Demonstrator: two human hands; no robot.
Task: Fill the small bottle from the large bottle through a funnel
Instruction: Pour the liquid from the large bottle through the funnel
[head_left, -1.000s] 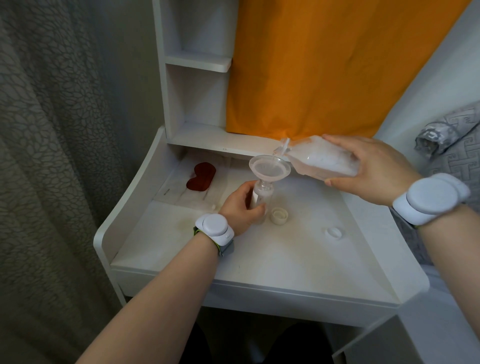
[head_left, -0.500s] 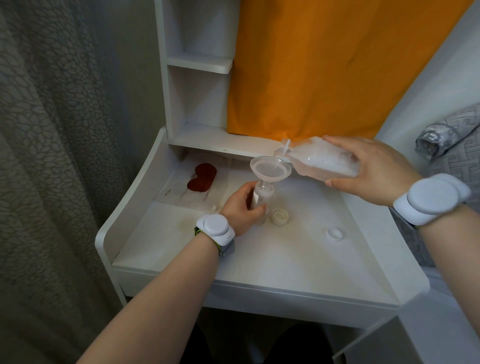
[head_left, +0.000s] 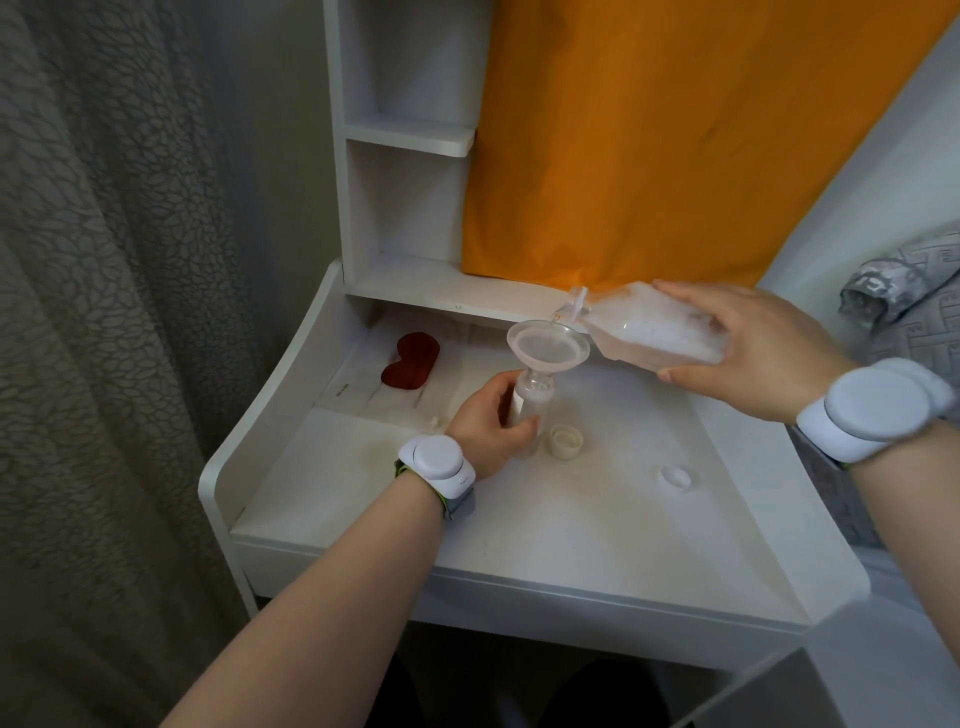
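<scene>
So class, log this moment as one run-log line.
left hand steadies small bottle | funnel seated | right hand tips large bottle | caps off

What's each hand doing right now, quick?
Left hand: closed around the small bottle, funnel seated in its neck.
Right hand: closed on the large bottle, tipped toward the funnel.

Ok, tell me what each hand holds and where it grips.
The left hand grips the small bottle around its body. The right hand holds the tilted large bottle around its base end.
</scene>
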